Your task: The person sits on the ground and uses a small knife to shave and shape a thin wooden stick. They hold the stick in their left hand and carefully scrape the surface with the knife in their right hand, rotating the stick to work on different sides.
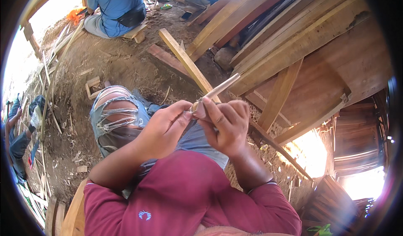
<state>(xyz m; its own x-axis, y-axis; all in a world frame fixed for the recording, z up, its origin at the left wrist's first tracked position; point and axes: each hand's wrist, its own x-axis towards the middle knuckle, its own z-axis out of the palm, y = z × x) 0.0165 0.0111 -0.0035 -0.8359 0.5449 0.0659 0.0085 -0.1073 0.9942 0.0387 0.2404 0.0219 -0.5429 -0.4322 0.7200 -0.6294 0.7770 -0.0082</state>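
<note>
Both hands meet in front of the person's chest, over the lap. The left hand (pixel 161 129) is curled, its thumb and forefinger pinched on the near end of a thin pale bamboo strip (pixel 218 91). The right hand (pixel 224 124) is wrapped around the same end from the other side, fingers folded over it and touching the left hand's fingertips. A small dark piece shows between the right fingers where they press on the strip; whether it is a blade cannot be told. The strip rises from the two hands up and to the right, its free end in the air above the dirt ground (pixel 121 64).

Under the hands lie the person's ripped blue jeans (pixel 119 114), one knee bare through the tears, and the maroon long-sleeved shirt (pixel 176 194) with both sleeves pushed up the forearms.

Beyond the knee, a pale wooden plank (pixel 184 59) lies slanting on the dirt, with a reddish board (pixel 168 59) just beside it. To the right, long timber planks (pixel 285 30) lean in a stack. At the top edge, a person in a blue shirt (pixel 117 5) sits on a low wooden block, back turned. Thin bamboo slivers (pixel 50 89) are scattered along the left edge of the ground, near another seated person's legs (pixel 21 131).
</note>
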